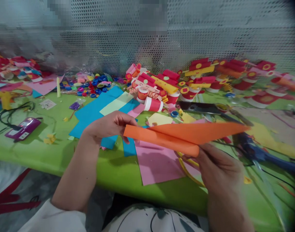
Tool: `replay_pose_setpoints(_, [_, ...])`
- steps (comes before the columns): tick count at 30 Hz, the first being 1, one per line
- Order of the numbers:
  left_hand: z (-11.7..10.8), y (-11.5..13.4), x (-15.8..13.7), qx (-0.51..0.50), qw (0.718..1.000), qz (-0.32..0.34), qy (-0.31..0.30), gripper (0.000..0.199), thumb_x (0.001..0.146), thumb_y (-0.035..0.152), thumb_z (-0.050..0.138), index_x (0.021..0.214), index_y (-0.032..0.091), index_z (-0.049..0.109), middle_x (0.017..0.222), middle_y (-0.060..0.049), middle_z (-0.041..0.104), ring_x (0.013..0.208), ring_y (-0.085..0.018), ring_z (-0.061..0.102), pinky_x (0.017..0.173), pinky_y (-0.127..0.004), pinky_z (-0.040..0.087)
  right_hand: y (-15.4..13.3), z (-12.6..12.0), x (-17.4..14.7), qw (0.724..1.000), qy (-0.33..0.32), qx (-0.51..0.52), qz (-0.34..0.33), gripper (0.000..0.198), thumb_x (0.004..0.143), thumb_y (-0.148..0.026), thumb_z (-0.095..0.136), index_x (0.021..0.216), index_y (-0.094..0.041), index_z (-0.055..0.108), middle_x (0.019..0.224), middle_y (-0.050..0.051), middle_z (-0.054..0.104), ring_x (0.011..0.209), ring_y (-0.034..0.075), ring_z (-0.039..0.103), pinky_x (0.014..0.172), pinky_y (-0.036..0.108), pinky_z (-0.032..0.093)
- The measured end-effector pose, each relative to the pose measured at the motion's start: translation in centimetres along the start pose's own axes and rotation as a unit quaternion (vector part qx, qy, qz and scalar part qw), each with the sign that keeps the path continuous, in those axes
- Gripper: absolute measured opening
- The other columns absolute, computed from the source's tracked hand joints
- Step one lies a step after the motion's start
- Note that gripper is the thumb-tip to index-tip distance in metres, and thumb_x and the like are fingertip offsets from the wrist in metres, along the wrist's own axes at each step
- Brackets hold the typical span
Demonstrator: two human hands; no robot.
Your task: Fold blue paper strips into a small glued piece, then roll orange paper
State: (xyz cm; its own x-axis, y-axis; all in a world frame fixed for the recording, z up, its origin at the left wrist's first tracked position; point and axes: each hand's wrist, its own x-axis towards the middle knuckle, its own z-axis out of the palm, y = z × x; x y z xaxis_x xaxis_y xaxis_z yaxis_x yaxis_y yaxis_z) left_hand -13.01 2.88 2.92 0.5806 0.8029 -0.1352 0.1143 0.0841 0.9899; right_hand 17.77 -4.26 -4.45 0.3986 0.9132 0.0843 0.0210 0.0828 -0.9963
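Note:
Both my hands hold an orange sheet of paper (178,133) above the table, its near edge rolled or folded over into a long band. My left hand (115,124) is closed on the left end of that band, its fingertips partly hidden behind the paper. At the right end, my right hand (217,164) pinches the band between thumb and fingers. A yellow strip (189,172) hangs in a curve just beside the right hand; I cannot tell whether it is held. Below the orange paper lies a pink sheet (157,169), with blue sheets (89,117) to the left.
Paper-cup crafts (159,83) stand along the back by a perforated metal screen (109,42). Small colourful caps (96,85) are piled left of them. A purple device with cables (23,129) lies left, and a dark blue tool (261,151) right. A black phone-like slab (199,107) lies behind.

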Motion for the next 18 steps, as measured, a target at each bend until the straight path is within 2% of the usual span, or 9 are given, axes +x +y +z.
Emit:
replay_pose_setpoints(2, [0.1,-0.3,0.4,-0.010,1.000,0.010,0.018,0.033,0.071,0.029,0.087,0.102,0.019,0.082,0.093,-0.012,0.080,0.077,-0.027,0.076,0.057,-0.029,0.063,-0.6,0.4,-0.2,1.000,0.010,0.004,-0.010,0.017,0.068,-0.025,0.086,0.085,-0.025,0.082,0.087,0.000,0.079,0.068,0.021,0.076,0.063,0.033,0.069])
replay_pose_setpoints(5, [0.4,-0.5,0.9,-0.018,1.000,0.005,0.008,0.034,0.073,0.029,0.085,0.106,0.022,0.083,0.098,-0.013,0.080,0.082,-0.029,0.077,0.057,-0.030,0.063,-1.1,0.7,-0.3,1.000,-0.001,0.008,-0.010,0.017,0.065,-0.024,0.087,0.081,-0.027,0.082,0.087,-0.001,0.078,0.062,0.018,0.075,0.060,0.031,0.068])
replay_pose_setpoints(9, [0.9,-0.3,1.3,-0.007,1.000,-0.008,0.017,0.020,0.074,0.031,0.083,0.091,0.021,0.085,0.084,-0.011,0.080,0.072,-0.025,0.075,0.058,-0.029,0.062,-1.2,0.7,-0.3,0.999,-0.015,0.031,0.002,0.016,0.064,-0.028,0.088,0.079,-0.027,0.081,0.088,-0.002,0.076,0.064,0.017,0.075,0.061,0.028,0.068])
replay_pose_setpoints(13, [1.2,-0.2,1.4,0.035,0.999,-0.008,0.040,0.015,0.073,0.027,0.082,0.087,0.021,0.084,0.075,-0.007,0.078,0.059,-0.020,0.071,0.057,-0.029,0.059,-1.0,0.6,-0.3,0.999,-0.002,0.033,0.031,0.018,0.064,-0.031,0.090,0.080,-0.026,0.082,0.082,-0.003,0.076,0.063,0.015,0.075,0.060,0.025,0.068])
replay_pose_setpoints(18, [1.5,-0.4,1.6,0.033,0.997,-0.030,0.064,0.013,0.069,0.023,0.083,0.081,0.021,0.084,0.071,-0.005,0.077,0.055,-0.017,0.068,0.055,-0.026,0.057,-0.6,0.5,0.0,0.996,0.018,0.058,0.072,0.027,0.061,-0.034,0.092,0.083,-0.022,0.082,0.077,-0.001,0.077,0.059,0.018,0.075,0.059,0.031,0.069])
